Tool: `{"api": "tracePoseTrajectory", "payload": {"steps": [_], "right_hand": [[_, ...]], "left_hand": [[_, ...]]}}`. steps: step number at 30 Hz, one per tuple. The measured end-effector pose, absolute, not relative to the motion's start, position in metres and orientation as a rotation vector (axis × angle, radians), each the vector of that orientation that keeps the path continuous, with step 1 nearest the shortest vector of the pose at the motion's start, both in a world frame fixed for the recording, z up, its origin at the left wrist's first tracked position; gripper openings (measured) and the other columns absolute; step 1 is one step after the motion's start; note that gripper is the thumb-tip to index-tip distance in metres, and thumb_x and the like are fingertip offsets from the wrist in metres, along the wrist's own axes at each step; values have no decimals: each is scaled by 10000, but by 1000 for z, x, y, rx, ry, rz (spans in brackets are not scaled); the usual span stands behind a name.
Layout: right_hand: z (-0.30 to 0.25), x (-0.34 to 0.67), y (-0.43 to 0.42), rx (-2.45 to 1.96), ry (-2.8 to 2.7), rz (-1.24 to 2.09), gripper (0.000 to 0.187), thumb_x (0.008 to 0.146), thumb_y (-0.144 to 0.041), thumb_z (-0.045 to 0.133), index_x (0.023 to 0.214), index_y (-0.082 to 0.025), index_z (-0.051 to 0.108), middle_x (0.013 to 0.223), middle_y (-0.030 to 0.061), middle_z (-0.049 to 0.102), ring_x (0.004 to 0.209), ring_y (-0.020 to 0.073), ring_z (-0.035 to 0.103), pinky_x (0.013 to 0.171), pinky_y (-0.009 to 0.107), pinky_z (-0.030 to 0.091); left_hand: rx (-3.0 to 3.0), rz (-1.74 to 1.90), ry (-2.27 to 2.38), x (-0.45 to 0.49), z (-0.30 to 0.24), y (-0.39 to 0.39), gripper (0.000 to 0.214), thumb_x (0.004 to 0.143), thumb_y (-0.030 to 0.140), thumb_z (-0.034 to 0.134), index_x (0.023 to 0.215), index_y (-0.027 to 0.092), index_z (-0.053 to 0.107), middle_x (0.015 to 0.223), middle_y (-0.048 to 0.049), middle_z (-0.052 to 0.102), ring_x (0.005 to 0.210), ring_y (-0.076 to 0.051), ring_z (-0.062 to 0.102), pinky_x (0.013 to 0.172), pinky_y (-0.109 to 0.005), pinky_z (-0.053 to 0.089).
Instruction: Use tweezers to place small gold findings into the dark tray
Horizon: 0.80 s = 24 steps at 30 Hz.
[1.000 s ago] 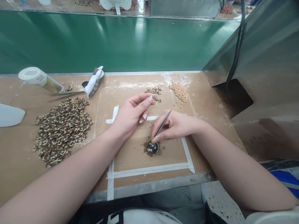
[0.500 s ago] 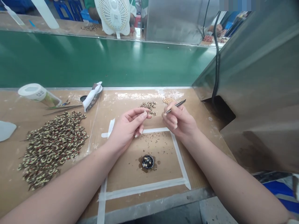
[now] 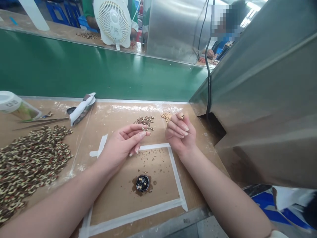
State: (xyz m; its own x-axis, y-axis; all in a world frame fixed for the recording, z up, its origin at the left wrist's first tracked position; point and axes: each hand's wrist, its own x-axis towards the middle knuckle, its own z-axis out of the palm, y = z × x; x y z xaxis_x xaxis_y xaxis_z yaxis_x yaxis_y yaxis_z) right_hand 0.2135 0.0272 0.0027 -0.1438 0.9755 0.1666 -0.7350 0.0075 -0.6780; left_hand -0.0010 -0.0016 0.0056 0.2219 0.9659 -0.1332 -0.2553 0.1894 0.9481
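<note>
Green surface (image 3: 99, 69) spans the far side, brown worktop (image 3: 163, 178) nearer. Left hand (image 3: 125, 142) pinches a small patterned piece (image 3: 144, 129); right hand (image 3: 180, 133) curls closed on a tiny object (image 3: 182, 117), too small to identify. Round black dish (image 3: 142, 183) sits near, inside the tape outline (image 3: 136, 216); pale beads (image 3: 165, 116) lie just beyond the right hand. Far left, a tub (image 3: 18, 107) carries dark print, unreadable.

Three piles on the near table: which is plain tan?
The rightmost pile, partly hidden behind the right hand: it's uniformly tan, whereas the middle pile and big left pile are mottled dark and pale.
</note>
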Motion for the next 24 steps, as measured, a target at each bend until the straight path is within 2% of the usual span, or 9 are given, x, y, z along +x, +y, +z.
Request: {"api": "tracePoseTrajectory", "payload": {"steps": [4, 7, 12, 16, 19, 22, 24], "right_hand": [[4, 212, 26, -352, -827, 1600, 230, 920, -435, 814, 831, -260, 695, 554, -100, 241, 429, 89, 156, 387, 105, 279], [5, 209, 24, -432, -888, 1583, 278, 886, -453, 836, 789, -254, 668, 526, -103, 277, 418, 85, 219, 400, 135, 304], [3, 199, 21, -616, -1048, 1443, 248, 841, -451, 871, 823, -253, 723, 482, -95, 494, 397, 79, 415, 423, 198, 371], [1, 196, 17, -732, -1193, 1368, 216, 844, -420, 874, 851, -236, 760, 536, -58, 641, 434, 100, 548, 461, 237, 453], [1, 196, 16, -774, -1246, 1354, 202, 851, -400, 872, 852, -228, 765, 558, -47, 672, 457, 109, 588, 482, 248, 490], [0, 195, 16, -723, -1230, 1367, 154, 870, -358, 861, 865, -229, 776, 565, -44, 678, 459, 102, 589, 473, 237, 475], [0, 196, 18, -683, -1189, 1381, 154, 874, -361, 861, 865, -231, 777, 554, -51, 659, 445, 93, 563, 455, 226, 443]], "left_hand": [[971, 1067, 940, -1, 6, -2, 251, 840, 367, 894, 1045, 239, 826, 997, -88, 822, 474, -56, 495, 398, -174, 364], [966, 1077, 943, 0, 5, -3, 250, 828, 365, 905, 1026, 236, 824, 996, -84, 826, 462, -49, 500, 396, -170, 375], [1000, 1079, 1018, 0, 4, -5, 234, 811, 367, 921, 980, 244, 815, 919, -53, 818, 445, -42, 499, 381, -157, 352], [1037, 1071, 1066, 0, 7, -6, 240, 807, 394, 922, 967, 248, 819, 841, -34, 792, 448, -55, 512, 381, -170, 353], [1054, 1063, 1077, 1, 7, -7, 232, 815, 399, 913, 968, 247, 829, 796, -31, 779, 451, -64, 506, 381, -179, 351], [1086, 1062, 1064, 0, 7, -7, 225, 857, 407, 876, 1013, 250, 837, 763, -30, 772, 460, -73, 500, 390, -181, 365], [1105, 1055, 1049, 0, 7, -7, 237, 889, 420, 844, 1055, 251, 836, 849, -49, 802, 471, -72, 515, 396, -183, 384]]}}
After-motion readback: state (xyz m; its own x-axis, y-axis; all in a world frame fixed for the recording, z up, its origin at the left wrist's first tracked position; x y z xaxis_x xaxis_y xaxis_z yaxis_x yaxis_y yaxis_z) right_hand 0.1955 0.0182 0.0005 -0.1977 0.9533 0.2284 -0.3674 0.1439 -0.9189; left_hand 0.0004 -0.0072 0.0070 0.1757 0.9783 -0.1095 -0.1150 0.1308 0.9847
